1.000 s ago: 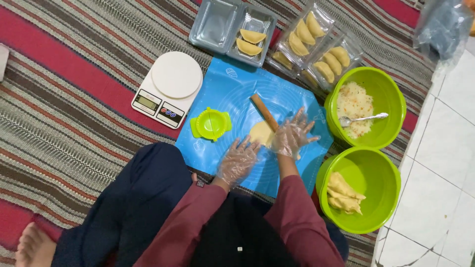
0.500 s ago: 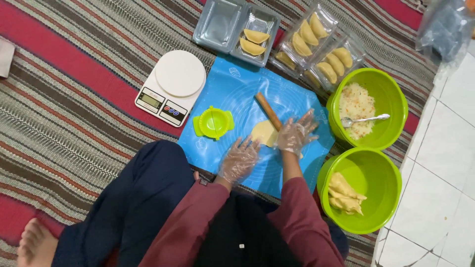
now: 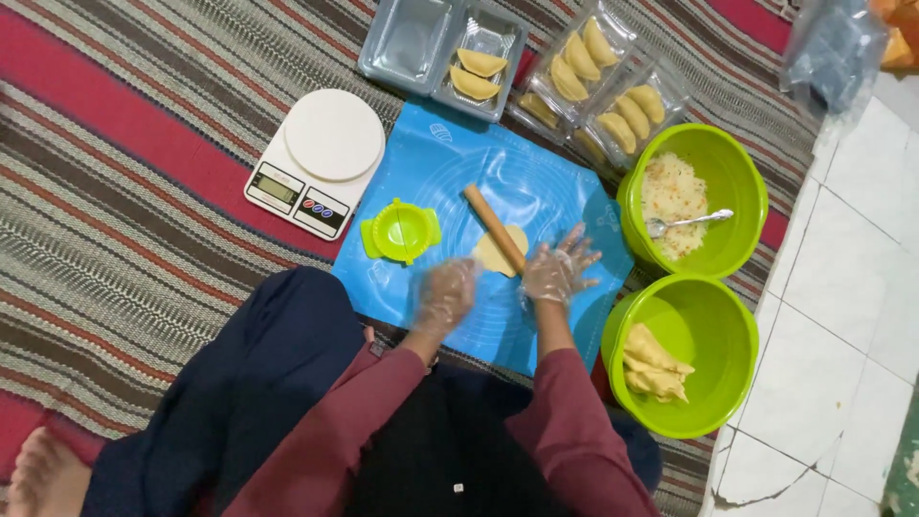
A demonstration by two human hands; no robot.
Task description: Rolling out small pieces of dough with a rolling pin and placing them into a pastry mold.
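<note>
Now both gloved hands are open: right hand [image 3: 558, 275] rests on the rolling pin [image 3: 495, 229] over the dough [image 3: 500, 251] mid-mat [image 3: 565, 191]; left hand [image 3: 445, 295] is empty. Uneven pressing could tear the dough.

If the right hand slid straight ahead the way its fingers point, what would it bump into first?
The right hand points up and to the right across the blue mat. It would probably first meet the green bowl with the filling and spoon, though height is hard to judge from above.
</note>
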